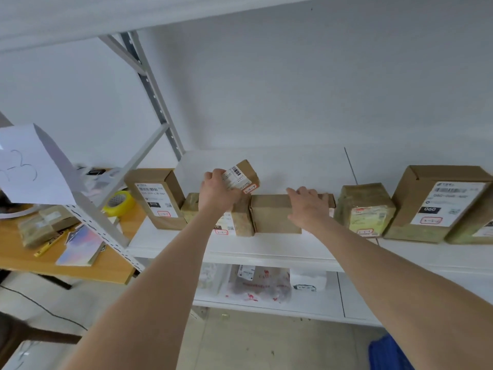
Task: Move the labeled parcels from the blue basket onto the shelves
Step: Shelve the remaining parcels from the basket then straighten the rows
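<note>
Left fingers (215, 174) clamp a small parcel (241, 175) aloft; right fingers (301, 193) lie straight on a box (274, 213).

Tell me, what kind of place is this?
Probably a parcel storage room: labelled cardboard parcels line a white shelf, bagged packages lie on the level below, yellow tape sits on a desk.

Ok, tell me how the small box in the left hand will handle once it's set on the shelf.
Probably light: the left hand holds the small box alone. Likely stiff: its cardboard edges look straight. Flat-sided, so it should sit, not roll.
</note>
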Demonstrator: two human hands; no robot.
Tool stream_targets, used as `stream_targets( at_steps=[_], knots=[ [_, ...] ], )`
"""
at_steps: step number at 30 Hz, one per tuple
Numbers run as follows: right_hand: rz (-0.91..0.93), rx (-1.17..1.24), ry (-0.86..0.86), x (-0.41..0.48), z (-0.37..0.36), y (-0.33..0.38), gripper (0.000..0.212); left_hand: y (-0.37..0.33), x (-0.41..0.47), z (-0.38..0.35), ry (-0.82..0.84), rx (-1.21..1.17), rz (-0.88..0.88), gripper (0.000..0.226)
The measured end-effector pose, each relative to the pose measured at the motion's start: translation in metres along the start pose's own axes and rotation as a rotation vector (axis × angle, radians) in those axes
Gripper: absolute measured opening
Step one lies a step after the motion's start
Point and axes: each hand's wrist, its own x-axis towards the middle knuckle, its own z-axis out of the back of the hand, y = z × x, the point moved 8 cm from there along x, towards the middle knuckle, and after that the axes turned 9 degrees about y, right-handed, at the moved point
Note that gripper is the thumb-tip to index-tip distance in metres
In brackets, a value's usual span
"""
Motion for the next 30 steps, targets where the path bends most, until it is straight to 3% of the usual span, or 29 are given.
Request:
stream_targets(
  at_steps=[2,7,18,22,24,27,30],
  knots=[
    [-0.07,-0.005,-0.042,0.004,0.005,-0.002,0.05,0.003,0.01,0.0,0.023,0.006,0.004,0.061],
    [-0.228,0.098,-0.091,0.012,0.021,-0.007,0.04,0.01,0.025,0.002,0.076,-0.021,0.017,0.06],
    [0.061,0.039,-0.229,0.073,0.037,0.096,0.057,0.048,0.047,0.033,-0.044,0.021,0.03,0.052],
    [0.088,0.058,-0.157,0.081,0.028,0.107,0.045,0.049,0.051,0.03,0.009,0.006,0.037,0.054],
    [0.114,0.012,-0.256,0.072,0.039,0.108,0.035,0.053,0.054,0.032,0.016,-0.034,0.062,0.053],
    [0.248,-0.025,-0.322,0.049,0.046,0.12,0.05,0.051,0.055,0.037,0.012,-0.035,0.064,0.051],
    [0.349,-0.13,-0.152,0.035,0.016,0.141,0.078,0.045,0.052,0.039,0.001,-0.019,0.057,0.051]
  ],
)
